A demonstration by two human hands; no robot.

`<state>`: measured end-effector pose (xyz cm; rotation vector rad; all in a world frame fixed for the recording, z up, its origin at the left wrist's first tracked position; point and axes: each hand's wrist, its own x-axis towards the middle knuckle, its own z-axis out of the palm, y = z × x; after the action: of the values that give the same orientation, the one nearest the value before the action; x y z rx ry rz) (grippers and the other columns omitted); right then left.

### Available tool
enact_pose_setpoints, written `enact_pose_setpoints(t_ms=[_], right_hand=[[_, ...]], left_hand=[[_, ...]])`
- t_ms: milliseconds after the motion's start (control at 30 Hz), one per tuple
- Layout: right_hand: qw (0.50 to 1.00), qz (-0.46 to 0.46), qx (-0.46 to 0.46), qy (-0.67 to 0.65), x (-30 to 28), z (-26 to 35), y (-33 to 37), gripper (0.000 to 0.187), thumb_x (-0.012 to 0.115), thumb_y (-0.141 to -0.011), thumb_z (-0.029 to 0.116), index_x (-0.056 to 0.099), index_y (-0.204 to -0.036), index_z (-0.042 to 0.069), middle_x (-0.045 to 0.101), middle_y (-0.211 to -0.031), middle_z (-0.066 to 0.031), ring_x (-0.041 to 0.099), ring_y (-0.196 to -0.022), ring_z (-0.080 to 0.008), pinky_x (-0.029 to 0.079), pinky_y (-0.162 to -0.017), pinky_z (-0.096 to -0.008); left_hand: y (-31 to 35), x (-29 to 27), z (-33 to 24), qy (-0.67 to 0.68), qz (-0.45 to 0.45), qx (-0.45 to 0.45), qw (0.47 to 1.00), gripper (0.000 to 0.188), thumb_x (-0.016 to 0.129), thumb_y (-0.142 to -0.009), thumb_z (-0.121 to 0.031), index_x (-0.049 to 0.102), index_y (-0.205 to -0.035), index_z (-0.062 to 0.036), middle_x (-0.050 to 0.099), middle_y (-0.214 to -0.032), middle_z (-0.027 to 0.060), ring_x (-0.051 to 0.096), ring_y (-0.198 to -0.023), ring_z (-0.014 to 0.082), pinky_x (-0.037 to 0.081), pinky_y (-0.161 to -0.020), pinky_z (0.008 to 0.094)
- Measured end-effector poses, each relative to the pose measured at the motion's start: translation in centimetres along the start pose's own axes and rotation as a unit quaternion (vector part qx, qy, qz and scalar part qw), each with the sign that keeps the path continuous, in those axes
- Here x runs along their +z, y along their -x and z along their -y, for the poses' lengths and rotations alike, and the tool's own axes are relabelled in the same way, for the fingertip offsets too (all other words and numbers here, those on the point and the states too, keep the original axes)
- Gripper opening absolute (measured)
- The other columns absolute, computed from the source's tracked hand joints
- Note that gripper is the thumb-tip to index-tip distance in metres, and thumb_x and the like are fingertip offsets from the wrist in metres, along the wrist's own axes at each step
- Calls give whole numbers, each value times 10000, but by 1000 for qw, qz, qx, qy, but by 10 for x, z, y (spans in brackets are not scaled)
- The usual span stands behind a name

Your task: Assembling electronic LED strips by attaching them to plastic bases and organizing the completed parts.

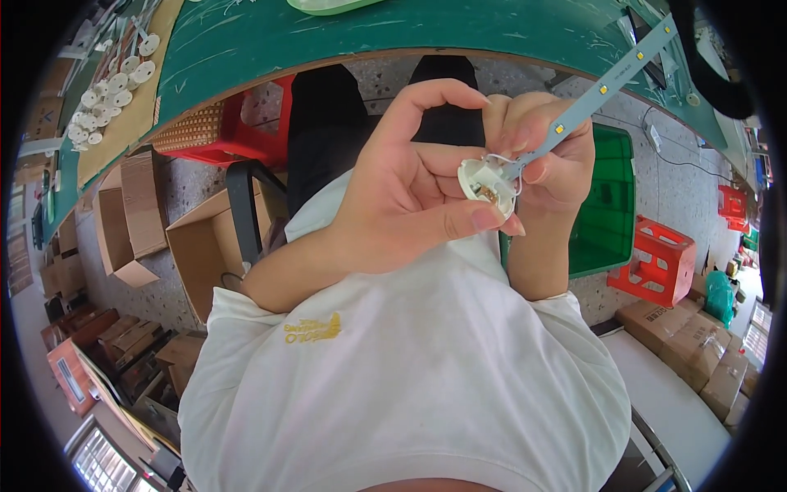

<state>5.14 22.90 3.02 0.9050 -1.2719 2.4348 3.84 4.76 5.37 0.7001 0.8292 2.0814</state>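
Above my lap, my left hand (418,176) grips a round white end cap (485,182) between the thumb and the curled fingers. Small metal parts and a thin white wire show inside the cap. In my right hand (549,148), thumb and fingers pinch the lower end of a narrow grey LED strip board (607,90) with small yellow LEDs. The strip slants up to the right, and its lower end meets the cap. White wire loops around that joint. Whether the strip is fastened to the cap, I cannot tell.
A green-topped table (246,41) lies ahead, with several white round caps (115,86) at its far left. A green crate (607,197) and a red stool (654,261) stand at the right. Open cardboard boxes (209,246) sit on the floor at the left.
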Motion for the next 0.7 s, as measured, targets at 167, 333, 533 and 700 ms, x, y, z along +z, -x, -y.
enact_pose_setpoints(t_ms=[167, 333, 533, 700], right_hand=[[998, -40, 36, -35, 1, -3, 2, 178, 696, -799, 33, 665, -916, -97, 655, -777, -180, 528, -543, -135, 360, -415, -222], [998, -29, 56, -25, -3, -2, 5, 192, 681, -837, 72, 665, -933, -94, 663, -783, -176, 550, -522, -127, 370, -404, -216], [997, -24, 71, -30, -7, -2, 5, 196, 672, -852, 89, 665, -939, -87, 668, -798, -170, 551, -514, -121, 380, -403, -215], [996, -9, 78, -31, -12, -3, 5, 189, 669, -856, 92, 665, -930, -81, 669, -807, -165, 550, -512, -117, 383, -405, -212]], left_hand=[[-1, -1, -4, -22, -21, -7, 1000, 663, 611, -876, 67, 198, -1382, -43, 647, -1023, 181, 679, -910, 231, 542, -791, 320], [-2, -2, -7, -32, -19, -24, 999, 718, 652, -867, 0, 193, -1419, -1, 648, -1034, 192, 665, -807, 198, 546, -724, 306], [-6, -6, -5, -64, -14, -29, 997, 784, 692, -862, -66, 175, -1444, 29, 649, -1059, 210, 645, -754, 168, 531, -698, 276], [-8, -8, -3, -73, -9, -27, 997, 789, 701, -856, -67, 183, -1441, 41, 648, -1075, 208, 638, -773, 145, 512, -718, 252]])
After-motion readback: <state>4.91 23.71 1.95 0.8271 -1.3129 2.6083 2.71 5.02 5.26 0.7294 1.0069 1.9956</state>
